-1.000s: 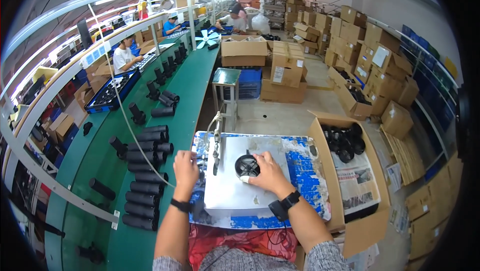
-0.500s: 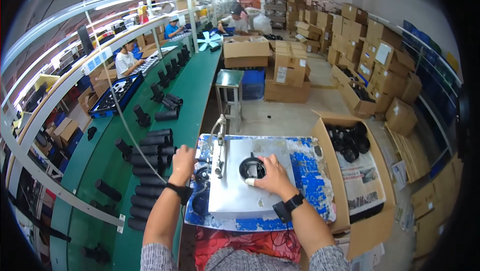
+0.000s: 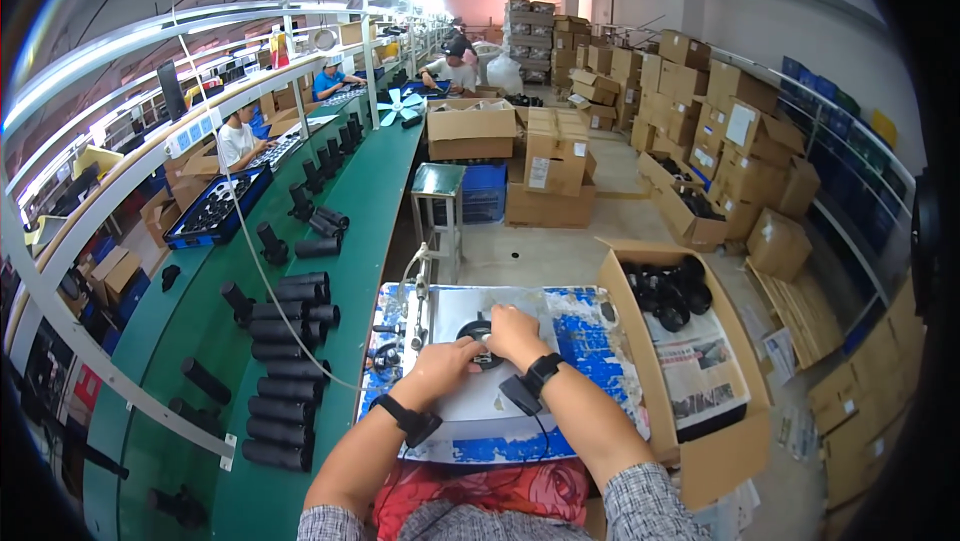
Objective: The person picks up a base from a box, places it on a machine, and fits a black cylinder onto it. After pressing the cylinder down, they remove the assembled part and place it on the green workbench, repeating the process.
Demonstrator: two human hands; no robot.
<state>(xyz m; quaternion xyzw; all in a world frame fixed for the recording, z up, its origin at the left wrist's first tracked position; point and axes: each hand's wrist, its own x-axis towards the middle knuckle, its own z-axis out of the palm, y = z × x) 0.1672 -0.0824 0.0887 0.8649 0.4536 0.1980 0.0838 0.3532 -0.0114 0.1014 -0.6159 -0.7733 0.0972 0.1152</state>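
Your left hand (image 3: pixel 440 369): fingers partly bent, tips at the left side of the black round part (image 3: pixel 486 360). Can't tell if it's pinching or only touching. Your right hand (image 3: pixel 517 334): fingers curled at the part's right side, contact hidden by the hand, so can't confirm a grip there either.

The part is between your two hands, on the pale metal plate (image 3: pixel 470 403). Plate sits on the worn blue tabletop (image 3: pixel 592 341), under both hands. Metal clamp fixture (image 3: pixel 418 311) stands just beyond your left hand, at the plate's left edge.

Right of your right hand: open carton (image 3: pixel 640 361), black parts (image 3: pixel 675 293) piled at its far end, newspaper (image 3: pixel 695 371) nearer you. Left of your left hand, well apart: green bench (image 3: pixel 355 271) with black tubes (image 3: pixel 285 387) lying in a row. Metal stool (image 3: pixel 438 181) is well beyond both hands.
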